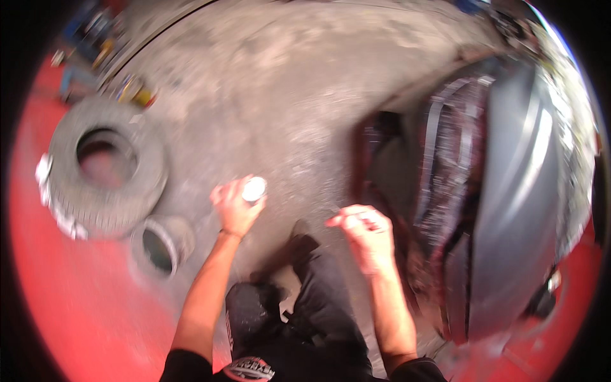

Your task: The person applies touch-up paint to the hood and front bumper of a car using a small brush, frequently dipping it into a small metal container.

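Observation:
My left hand grips a small, round white container above the floor, left of middle. My right hand has its fingers curled together in a pinch; what they hold, if anything, is blurred. Just right of it stands a dark grey car body part, apparently a bumper, with crinkled plastic film along it and a dark opening on its inner side. Below my hands are my dark trousers and a shoe on the concrete.
A tyre lies at the left, with a bucket just below it. Cans and other clutter sit at the upper left. The grey concrete floor has red areas on both sides.

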### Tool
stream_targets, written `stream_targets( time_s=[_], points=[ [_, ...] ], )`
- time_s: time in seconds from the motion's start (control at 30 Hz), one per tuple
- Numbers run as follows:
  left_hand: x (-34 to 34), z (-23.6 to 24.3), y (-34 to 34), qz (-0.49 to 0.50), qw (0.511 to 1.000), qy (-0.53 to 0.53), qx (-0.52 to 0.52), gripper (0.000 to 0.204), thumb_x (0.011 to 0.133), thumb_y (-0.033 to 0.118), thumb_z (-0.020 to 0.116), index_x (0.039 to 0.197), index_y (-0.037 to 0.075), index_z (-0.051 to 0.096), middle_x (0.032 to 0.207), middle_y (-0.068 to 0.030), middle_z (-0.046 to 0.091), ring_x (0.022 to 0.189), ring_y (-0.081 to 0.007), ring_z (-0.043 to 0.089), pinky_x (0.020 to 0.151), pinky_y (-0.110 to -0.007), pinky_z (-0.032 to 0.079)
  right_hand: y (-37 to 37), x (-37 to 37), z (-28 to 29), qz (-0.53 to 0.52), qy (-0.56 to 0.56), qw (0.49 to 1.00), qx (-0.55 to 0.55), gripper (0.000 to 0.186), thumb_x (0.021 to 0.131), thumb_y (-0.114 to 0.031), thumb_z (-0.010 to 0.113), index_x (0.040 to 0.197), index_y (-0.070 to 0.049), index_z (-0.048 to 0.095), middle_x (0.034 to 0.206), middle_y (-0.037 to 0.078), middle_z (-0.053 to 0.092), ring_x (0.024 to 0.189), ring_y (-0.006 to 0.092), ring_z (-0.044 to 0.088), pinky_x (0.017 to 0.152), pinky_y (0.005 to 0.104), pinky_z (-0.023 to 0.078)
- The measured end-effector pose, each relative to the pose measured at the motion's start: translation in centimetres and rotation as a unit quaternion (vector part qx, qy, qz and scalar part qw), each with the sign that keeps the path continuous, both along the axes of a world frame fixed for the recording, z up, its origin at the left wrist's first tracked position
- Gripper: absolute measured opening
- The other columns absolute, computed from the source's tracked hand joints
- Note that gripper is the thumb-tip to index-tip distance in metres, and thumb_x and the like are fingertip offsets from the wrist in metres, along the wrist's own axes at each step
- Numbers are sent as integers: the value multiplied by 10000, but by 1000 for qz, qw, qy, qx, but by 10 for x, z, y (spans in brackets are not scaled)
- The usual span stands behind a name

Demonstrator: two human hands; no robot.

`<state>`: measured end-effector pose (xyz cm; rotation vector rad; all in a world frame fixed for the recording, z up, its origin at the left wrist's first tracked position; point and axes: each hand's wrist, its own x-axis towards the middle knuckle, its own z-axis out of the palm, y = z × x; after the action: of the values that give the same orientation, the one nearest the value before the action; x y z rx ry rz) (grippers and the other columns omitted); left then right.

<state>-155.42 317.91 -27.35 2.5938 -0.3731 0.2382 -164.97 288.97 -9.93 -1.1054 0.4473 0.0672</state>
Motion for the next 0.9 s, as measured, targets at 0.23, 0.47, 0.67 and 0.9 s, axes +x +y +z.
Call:
stream_targets(
  time_s=[0.23, 0.47, 0.67, 0.9],
  points=[
    [47, 95, -56, -40, 999, 9, 24, 677, 738, 343, 952, 1346, 137, 736, 1190, -55, 741, 1182, -247, 683, 1149, -501, 386, -54, 0, 88, -108, -7, 990, -87, 189, 1021, -57, 815, 1203, -11, 828, 1152, 73, 805, 1057, 166, 754, 1005, 329, 594],
    [97, 156, -117, -130, 992, 3, 0, 661, 741, 335, 943, 1334, 135, 731, 1189, -63, 736, 1182, -239, 682, 1157, -497, 377, -96, 17, 136, -267, -46, 952, -142, 259, 994, 3, 832, 1237, 5, 742, 1119, 82, 816, 1025, 122, 760, 923, 265, 605],
    [119, 184, -156, -217, 975, -22, -30, 648, 747, 344, 944, 1322, 132, 734, 1187, -64, 742, 1163, -243, 688, 1146, -474, 392, -107, 29, 143, -375, -46, 913, -151, 264, 988, 2, 842, 1245, 11, 780, 1123, 81, 815, 1038, 137, 768, 955, 287, 613],
    [114, 213, -202, -295, 955, -8, -28, 647, 744, 338, 949, 1311, 107, 737, 1181, -72, 751, 1139, -249, 700, 1130, -470, 405, -124, 26, 146, -410, 0, 898, -162, 261, 1007, -35, 834, 1258, 13, 783, 1134, 67, 811, 1041, 121, 757, 958, 275, 605]
  ],
)
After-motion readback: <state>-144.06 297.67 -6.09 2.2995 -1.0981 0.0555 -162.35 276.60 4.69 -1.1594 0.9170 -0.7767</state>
